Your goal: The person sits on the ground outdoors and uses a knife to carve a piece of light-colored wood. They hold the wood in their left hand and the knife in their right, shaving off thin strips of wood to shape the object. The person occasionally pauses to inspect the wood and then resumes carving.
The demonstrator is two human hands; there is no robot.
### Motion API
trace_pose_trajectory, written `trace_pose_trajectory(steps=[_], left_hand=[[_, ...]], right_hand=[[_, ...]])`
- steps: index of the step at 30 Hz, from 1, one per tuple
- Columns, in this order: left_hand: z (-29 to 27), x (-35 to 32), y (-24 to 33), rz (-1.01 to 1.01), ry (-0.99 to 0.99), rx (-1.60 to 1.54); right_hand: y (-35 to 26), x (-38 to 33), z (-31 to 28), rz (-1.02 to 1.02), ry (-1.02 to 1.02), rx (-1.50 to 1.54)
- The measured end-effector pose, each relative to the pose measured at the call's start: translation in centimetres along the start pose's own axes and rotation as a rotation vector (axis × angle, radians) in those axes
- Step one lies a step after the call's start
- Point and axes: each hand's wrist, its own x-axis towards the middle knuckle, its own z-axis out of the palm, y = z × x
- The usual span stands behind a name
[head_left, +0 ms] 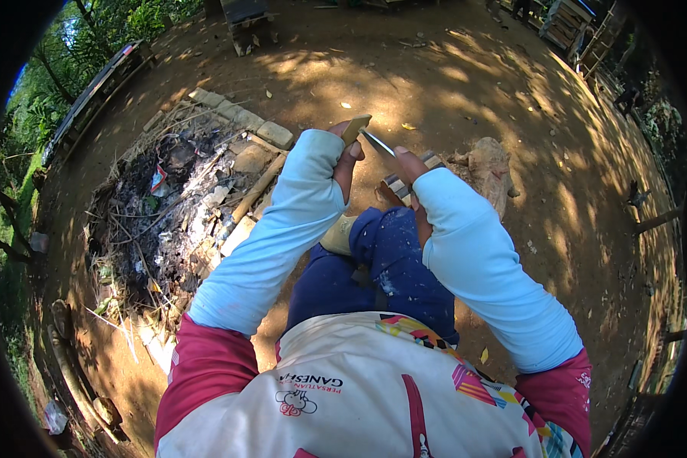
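My left hand [346, 163] is closed around a small flat piece of tan wood [356, 127], held up in front of my knees. My right hand [411, 166] grips a knife; its narrow metal blade [377, 143] points up and left, with the tip at or close to the wood's lower edge. Whether they touch I cannot tell. The knife's handle is mostly hidden in my fingers. Just below and behind my right hand lies a block with light and dark stripes [395, 186], partly covered by the hand.
Left of me is a pit of ash and burnt rubbish [168, 206], edged with pale blocks [240, 117] and sticks. A rough stump or stone [490, 168] stands beyond my right hand. A long low bench [91, 95] is at far left, and a log [76, 374] lies lower left.
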Motion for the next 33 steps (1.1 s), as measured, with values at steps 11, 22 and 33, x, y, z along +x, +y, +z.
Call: trace_pose_trajectory(steps=[11,22,33], left_hand=[[-0.6,0.1,0.9,-0.044,-0.078,0.224],[-0.2,-0.5,-0.8,-0.058,-0.016,0.048],[3.1,-1.0,-0.5,-0.118,0.141,-0.813]], right_hand=[[0.3,1.1,-0.9,0.079,-0.112,0.081],[-1.8,1.2,-0.1,0.656,-0.243,0.898],[-1.8,-1.4,2.9,0.636,-0.425,2.289]])
